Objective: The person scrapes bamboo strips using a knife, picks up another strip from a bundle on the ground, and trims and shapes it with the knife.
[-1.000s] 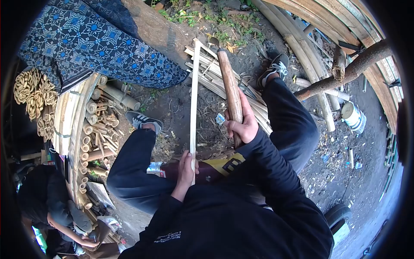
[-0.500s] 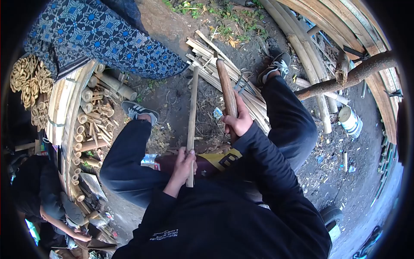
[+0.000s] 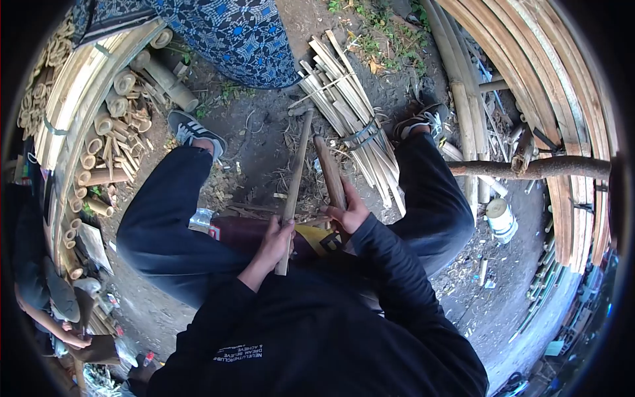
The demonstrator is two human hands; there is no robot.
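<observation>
My left hand (image 3: 274,241) is closed around the lower part of a long, flat bamboo strip (image 3: 299,162), which points up and away from my lap. Closed on a brown wooden handle (image 3: 330,173) is my right hand (image 3: 350,210); whatever the handle's near end joins is hidden by the hand and sleeve. Strip and handle stand side by side, apart at their far ends. Beyond them, a bundle of split bamboo strips (image 3: 350,109) lies on the ground, bound with a dark tie. A maroon and yellow cloth or sack (image 3: 249,229) is between my legs.
Stacked bamboo tubes (image 3: 106,142) and long slats (image 3: 63,112) stand left. At right are long bent slats (image 3: 562,86), a horizontal branch (image 3: 555,167) and a whitish can (image 3: 501,221). A blue patterned cloth (image 3: 231,40) hangs ahead. Another person's hand (image 3: 78,339) is lower left.
The view has shifted and turned slightly. The wooden handle's far end has come lower and nearer my body, and my right hand is closer to the left. Both hands keep their holds.
</observation>
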